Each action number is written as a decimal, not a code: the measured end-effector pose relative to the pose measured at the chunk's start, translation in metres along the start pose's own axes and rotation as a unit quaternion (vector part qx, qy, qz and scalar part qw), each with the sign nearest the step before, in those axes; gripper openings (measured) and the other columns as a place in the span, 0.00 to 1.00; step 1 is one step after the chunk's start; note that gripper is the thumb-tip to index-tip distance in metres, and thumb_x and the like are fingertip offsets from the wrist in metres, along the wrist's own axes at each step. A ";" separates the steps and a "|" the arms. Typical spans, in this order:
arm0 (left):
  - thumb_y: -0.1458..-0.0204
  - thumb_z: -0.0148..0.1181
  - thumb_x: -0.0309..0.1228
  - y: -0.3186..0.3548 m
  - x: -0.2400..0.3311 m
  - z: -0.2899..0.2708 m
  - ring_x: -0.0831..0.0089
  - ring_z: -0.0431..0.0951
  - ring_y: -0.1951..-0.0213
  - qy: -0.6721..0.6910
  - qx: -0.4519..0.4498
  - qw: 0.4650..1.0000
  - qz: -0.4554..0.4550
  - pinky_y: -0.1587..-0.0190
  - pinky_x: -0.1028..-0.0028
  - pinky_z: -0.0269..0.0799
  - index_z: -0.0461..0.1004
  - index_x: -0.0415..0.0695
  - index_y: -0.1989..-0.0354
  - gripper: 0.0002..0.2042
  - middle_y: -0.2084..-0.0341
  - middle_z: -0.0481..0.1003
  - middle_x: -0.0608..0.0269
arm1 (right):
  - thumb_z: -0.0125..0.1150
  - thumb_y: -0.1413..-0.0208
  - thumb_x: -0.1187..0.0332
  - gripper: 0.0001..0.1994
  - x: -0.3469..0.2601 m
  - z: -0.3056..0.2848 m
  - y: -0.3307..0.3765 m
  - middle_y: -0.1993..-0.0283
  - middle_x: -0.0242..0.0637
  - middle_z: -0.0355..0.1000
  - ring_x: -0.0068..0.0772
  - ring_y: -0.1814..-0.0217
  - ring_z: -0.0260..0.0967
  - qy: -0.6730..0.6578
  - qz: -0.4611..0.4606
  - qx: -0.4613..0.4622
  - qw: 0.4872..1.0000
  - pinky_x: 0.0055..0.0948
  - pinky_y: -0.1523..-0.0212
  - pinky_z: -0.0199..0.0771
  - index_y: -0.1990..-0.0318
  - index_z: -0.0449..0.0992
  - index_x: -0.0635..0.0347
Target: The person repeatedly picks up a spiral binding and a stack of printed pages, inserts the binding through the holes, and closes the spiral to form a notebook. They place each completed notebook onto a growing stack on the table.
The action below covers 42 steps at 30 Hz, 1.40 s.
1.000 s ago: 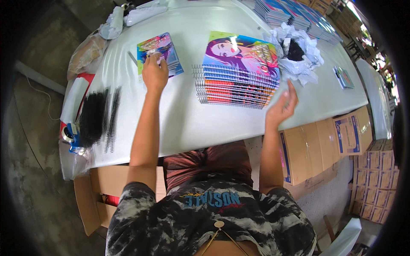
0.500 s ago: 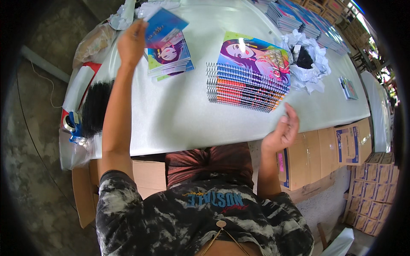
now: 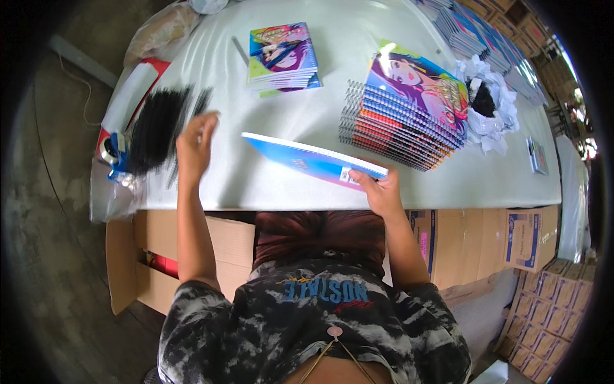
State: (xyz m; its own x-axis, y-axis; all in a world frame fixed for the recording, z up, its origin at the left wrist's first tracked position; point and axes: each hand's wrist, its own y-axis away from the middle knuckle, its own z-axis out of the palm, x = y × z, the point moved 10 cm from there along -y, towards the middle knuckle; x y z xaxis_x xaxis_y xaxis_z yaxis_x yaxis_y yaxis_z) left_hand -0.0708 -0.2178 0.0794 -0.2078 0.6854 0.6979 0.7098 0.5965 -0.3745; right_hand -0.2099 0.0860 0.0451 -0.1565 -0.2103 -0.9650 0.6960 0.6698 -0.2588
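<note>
Cardboard boxes [image 3: 543, 313] stand stacked at the right of a concrete-floored room, near a pale, glossy tabletop [image 3: 492, 182]. Just over its near edge, the right hand [image 3: 382, 191] has hold of a blue-covered notebook [image 3: 307, 165], thumb on the cover near a small white label and fingers behind; the grip is closed on the notebook's right end. No coil shows along its white page edge, which faces up and away from the person.

The notebook is tilted, held above the tabletop, its long axis running from the right hand leftward and slightly away from the person. Its free end points toward the left hand [image 3: 197, 144], with a clear gap between them. That left hand is half curled, thumb and fingers close together, at the right side of a bundle of black spiral coils [image 3: 160, 128]; whether it has hold of one, I cannot tell. The coils are much nearer the left hand than the right and lie well apart from the notebook.

Beyond the notebook sit a small stack of colourful illustrated covers [image 3: 284, 57] and, farther right, a fanned pile of spiral-bound notebooks [image 3: 409, 115].
</note>
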 end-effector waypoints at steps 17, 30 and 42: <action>0.44 0.44 0.43 -0.063 -0.063 -0.043 0.60 0.76 0.63 -0.200 0.063 0.969 -0.133 0.59 0.67 0.69 0.76 0.47 0.60 0.16 0.69 0.75 0.51 | 0.60 0.51 0.77 0.15 0.013 -0.032 -0.005 0.58 0.36 0.73 0.19 0.59 0.68 -0.007 -0.020 0.014 1.000 0.20 0.54 0.67 0.53 0.72 0.69; 0.41 0.43 0.45 0.011 0.059 0.091 0.78 0.62 0.75 0.154 -0.237 0.959 -0.034 0.69 0.78 0.62 0.70 0.39 0.57 0.20 0.79 0.67 0.65 | 0.58 0.50 0.79 0.14 0.021 -0.033 -0.009 0.61 0.32 0.74 0.15 0.63 0.67 -0.013 -0.006 0.046 0.999 0.17 0.60 0.68 0.53 0.73 0.67; 0.45 0.53 0.37 -0.012 0.047 0.083 0.81 0.63 0.75 0.157 -0.198 0.967 -0.026 0.71 0.79 0.62 0.69 0.38 0.70 0.13 0.79 0.67 0.69 | 0.58 0.49 0.78 0.14 0.018 -0.027 -0.009 0.59 0.35 0.74 0.15 0.61 0.67 0.003 -0.023 0.038 0.999 0.16 0.60 0.67 0.53 0.73 0.66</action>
State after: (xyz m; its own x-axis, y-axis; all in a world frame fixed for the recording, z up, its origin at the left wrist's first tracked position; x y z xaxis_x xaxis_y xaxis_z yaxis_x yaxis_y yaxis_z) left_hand -0.1455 -0.1584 0.0657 -0.0802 0.4601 0.8843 0.9192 0.3773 -0.1130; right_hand -0.2379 0.0950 0.0287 -0.1926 -0.2354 -0.9526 0.7396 0.6032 -0.2985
